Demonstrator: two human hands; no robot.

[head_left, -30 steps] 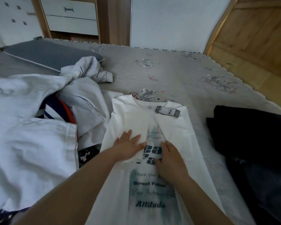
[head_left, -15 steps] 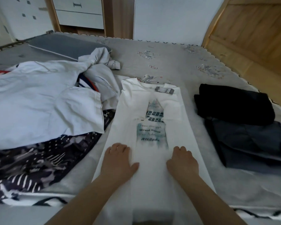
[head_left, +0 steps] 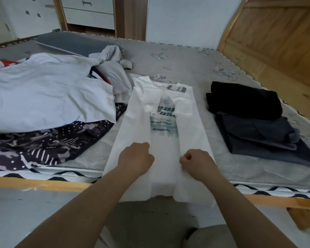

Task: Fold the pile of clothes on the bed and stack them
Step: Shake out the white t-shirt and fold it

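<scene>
A bedroom with a wooden headboard and white drawers holds a wide bed covered in a grey quilted mattress pad. On the bed's left side lies the unfolded pile of clothes, a pale shirt over dark patterned fabric. On the right sits a stack of folded dark clothes, black on top of grey, likely the finished pieces set aside.

Between them a white T-shirt lies flat, collar away from the person, its hem hanging over the bed's near edge. Both sides are turned in toward the middle, making a narrow strip, probably ready to be folded upward. The left hand and right hand each have fingers curled, gripping the shirt's lower part.

The teal chest print is partly covered; the word "Attitude" can be read, other lines are blurred. A small dark tag lies at the collar, its writing too small to read.
</scene>
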